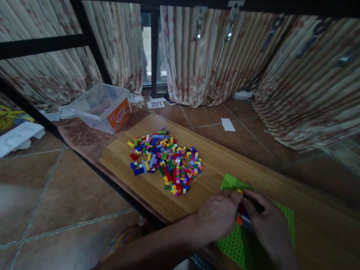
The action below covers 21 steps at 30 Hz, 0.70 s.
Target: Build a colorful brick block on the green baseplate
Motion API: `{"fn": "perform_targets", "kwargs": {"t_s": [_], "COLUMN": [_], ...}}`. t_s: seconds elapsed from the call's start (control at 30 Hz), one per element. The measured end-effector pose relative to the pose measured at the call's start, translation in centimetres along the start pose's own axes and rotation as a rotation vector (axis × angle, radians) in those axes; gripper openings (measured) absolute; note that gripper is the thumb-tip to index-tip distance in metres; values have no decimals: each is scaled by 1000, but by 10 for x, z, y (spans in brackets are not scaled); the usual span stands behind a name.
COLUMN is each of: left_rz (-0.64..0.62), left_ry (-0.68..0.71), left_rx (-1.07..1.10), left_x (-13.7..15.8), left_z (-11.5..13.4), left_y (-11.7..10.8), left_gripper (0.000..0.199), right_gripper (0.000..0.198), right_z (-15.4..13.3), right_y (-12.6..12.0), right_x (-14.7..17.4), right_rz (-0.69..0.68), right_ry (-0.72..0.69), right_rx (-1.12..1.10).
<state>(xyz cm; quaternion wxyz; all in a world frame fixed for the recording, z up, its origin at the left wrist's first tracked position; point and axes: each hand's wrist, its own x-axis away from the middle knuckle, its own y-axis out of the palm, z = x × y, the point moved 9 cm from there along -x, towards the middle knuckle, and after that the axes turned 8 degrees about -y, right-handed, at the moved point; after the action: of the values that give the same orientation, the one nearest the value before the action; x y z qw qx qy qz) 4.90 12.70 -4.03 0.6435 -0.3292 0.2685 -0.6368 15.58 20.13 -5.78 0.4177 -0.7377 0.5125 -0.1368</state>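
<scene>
The left hand (218,215) meets the right hand (270,224) over one green baseplate (233,247). Between them sits one brick build (246,219), clamped by the right; the left's grip I cannot tell. Uneven pressure could pop pieces loose. Left of both hands lies one brick pile (165,158), uncountable.

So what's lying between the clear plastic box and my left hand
In the head view, a loose spread of colourful toy bricks lies between them on the wooden board.
</scene>
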Motion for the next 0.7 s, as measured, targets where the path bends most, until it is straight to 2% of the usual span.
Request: {"fn": "perform_targets", "kwargs": {"t_s": [0.3, 0.47, 0.57, 0.63, 0.7], "left_rz": [-6, 0, 51, 105, 193], "left_ry": [23, 101, 91, 26, -100], "left_rx": [31, 50, 42, 65, 98], "left_x": [-2, -5, -8, -8, -3], "left_z": [-1, -1, -15, -37, -67], "left_y": [0, -3, -28, -60, -99], "left_gripper": [44, 40, 37, 34, 28], "right_gripper": [37, 39, 41, 42, 41], "right_z": [9, 15, 16, 15, 13], "right_y": [1, 3, 3, 2, 1], "right_x": [-1, -1, -1, 0, 0], "right_rz": [20, -10, -18, -18, -12], "right_ry": [49, 81, 99, 104, 103], "right_rx": [8, 17, 40, 61, 75]}}
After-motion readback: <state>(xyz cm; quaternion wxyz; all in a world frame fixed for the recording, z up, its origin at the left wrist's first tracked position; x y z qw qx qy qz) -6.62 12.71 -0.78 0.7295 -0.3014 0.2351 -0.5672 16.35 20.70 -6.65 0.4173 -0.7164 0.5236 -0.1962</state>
